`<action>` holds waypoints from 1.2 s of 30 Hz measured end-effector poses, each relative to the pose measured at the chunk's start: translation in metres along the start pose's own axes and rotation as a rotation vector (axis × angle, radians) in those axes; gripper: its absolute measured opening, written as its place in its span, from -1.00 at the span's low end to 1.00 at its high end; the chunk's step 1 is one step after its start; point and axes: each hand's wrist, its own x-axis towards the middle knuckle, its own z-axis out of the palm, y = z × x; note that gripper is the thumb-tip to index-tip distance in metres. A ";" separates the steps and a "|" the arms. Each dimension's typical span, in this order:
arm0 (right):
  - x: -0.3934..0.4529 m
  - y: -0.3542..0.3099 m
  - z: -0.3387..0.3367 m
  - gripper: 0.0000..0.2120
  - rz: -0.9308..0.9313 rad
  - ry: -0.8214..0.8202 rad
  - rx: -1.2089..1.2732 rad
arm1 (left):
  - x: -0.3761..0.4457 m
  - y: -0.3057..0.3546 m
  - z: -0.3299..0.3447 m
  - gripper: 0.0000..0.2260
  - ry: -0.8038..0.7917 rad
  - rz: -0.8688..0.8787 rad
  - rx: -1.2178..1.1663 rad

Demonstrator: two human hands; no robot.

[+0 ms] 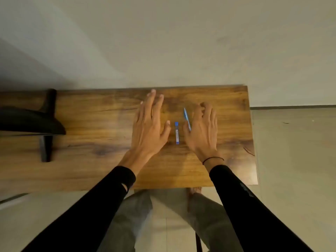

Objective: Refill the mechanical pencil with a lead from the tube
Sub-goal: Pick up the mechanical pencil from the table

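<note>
While my left hand (148,128) hovers with fingers spread, my right hand (201,130) curls loosely, fingers parted, beside the slim blue mechanical pencil (187,118); the clear, blue-capped lead tube (176,132) lies between them on the brown wooden counter (91,124).

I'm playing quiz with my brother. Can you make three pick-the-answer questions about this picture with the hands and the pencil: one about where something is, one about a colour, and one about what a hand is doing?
1. Where does the lead tube lie?
A. between the two hands
B. on the floor
C. on the black chair

2. What colour is the mechanical pencil?
A. red
B. blue
C. green

3. How is the left hand?
A. a fist around the tube
B. open with fingers spread, holding nothing
C. pinching the pencil

Answers:
1 A, the tube rests on the wooden table, with the right hand on its other side.
2 B, its barrel shows blue beside the right hand.
3 B, its fingers are splayed and nothing is in it.
</note>
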 end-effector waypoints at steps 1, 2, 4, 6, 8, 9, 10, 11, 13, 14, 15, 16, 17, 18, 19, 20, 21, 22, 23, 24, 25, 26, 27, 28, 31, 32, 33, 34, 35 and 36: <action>-0.001 0.001 0.010 -0.58 0.014 0.013 0.005 | -0.003 -0.001 0.011 -0.39 -0.007 -0.015 -0.037; -0.001 0.002 0.017 -0.63 0.046 0.042 -0.004 | -0.003 -0.002 0.020 -0.44 -0.006 -0.050 -0.086; -0.002 0.003 0.030 -0.73 0.080 0.078 -0.056 | -0.007 -0.001 0.039 -0.56 -0.013 -0.092 -0.138; 0.000 0.003 0.038 -0.79 0.097 0.116 -0.076 | -0.009 0.000 0.054 -0.67 0.017 -0.124 -0.205; 0.001 0.005 0.042 -0.82 0.127 0.152 -0.046 | -0.009 -0.001 0.065 -0.73 0.075 -0.138 -0.254; 0.003 0.005 0.042 -0.83 0.142 0.159 0.005 | -0.008 0.001 0.069 -0.74 0.091 -0.152 -0.276; 0.005 0.007 0.043 -0.85 0.159 0.166 0.092 | -0.007 0.002 0.073 -0.75 0.118 -0.163 -0.298; 0.008 0.010 0.042 -0.89 0.182 0.162 0.194 | -0.004 0.002 0.074 -0.76 0.140 -0.171 -0.333; 0.010 0.014 0.039 -0.93 0.246 0.150 0.386 | 0.000 0.004 0.074 -0.77 0.171 -0.166 -0.424; 0.011 0.016 0.037 -0.93 0.280 0.149 0.472 | 0.001 0.004 0.073 -0.77 0.179 -0.161 -0.467; 0.011 0.017 0.035 -0.92 0.310 0.137 0.551 | 0.001 0.004 0.072 -0.77 0.183 -0.157 -0.507; 0.012 0.019 0.033 -0.91 0.337 0.113 0.622 | 0.000 0.004 0.071 -0.76 0.190 -0.151 -0.537; 0.012 0.021 0.032 -0.90 0.358 0.090 0.678 | -0.002 0.005 0.070 -0.75 0.186 -0.140 -0.568; 0.012 0.023 0.032 -0.89 0.379 0.072 0.723 | -0.004 0.006 0.069 -0.74 0.173 -0.126 -0.587; 0.013 0.026 0.031 -0.88 0.393 0.064 0.763 | -0.006 0.007 0.070 -0.73 0.161 -0.109 -0.587; 0.013 0.028 0.030 -0.88 0.405 0.061 0.812 | -0.008 0.007 0.072 -0.72 0.153 -0.086 -0.568; 0.012 0.031 0.029 -0.89 0.412 0.059 0.874 | -0.011 0.008 0.074 -0.71 0.152 -0.065 -0.532; 0.011 0.033 0.028 -0.90 0.417 0.058 0.942 | -0.013 0.009 0.076 -0.70 0.154 -0.054 -0.495; 0.009 0.034 0.027 -0.90 0.420 0.054 1.011 | -0.014 0.010 0.076 -0.70 0.157 -0.053 -0.472; 0.008 0.034 0.025 -0.89 0.422 0.044 1.079 | -0.016 0.012 0.075 -0.69 0.163 -0.053 -0.461; 0.006 0.034 0.022 -0.89 0.424 0.031 1.143 | -0.017 0.013 0.074 -0.70 0.168 -0.049 -0.459; 0.005 0.034 0.018 -0.88 0.426 0.017 1.200 | -0.017 0.015 0.073 -0.71 0.175 -0.050 -0.458; 0.004 0.032 0.014 -0.88 0.425 0.002 1.248 | -0.018 0.018 0.070 -0.73 0.180 -0.058 -0.456; 0.003 0.030 0.010 -0.88 0.417 -0.012 1.283 | -0.018 0.021 0.069 -0.77 0.178 -0.068 -0.453; -0.004 0.022 -0.002 -0.89 0.378 -0.036 1.324 | -0.020 0.025 0.066 -0.87 0.145 -0.072 -0.452; -0.004 0.021 -0.005 -0.89 0.373 -0.031 1.329 | -0.020 0.025 0.065 -0.86 0.135 -0.076 -0.452; -0.004 0.021 -0.010 -0.88 0.372 -0.015 1.335 | -0.019 0.024 0.063 -0.85 0.128 -0.081 -0.445; -0.003 0.022 -0.013 -0.88 0.367 0.013 1.337 | -0.018 0.023 0.062 -0.85 0.124 -0.085 -0.434; -0.001 0.025 -0.017 -0.88 0.352 0.048 1.321 | -0.017 0.021 0.060 -0.85 0.118 -0.086 -0.427; 0.002 0.028 -0.021 -0.89 0.326 0.079 1.285 | -0.016 0.020 0.058 -0.84 0.112 -0.083 -0.422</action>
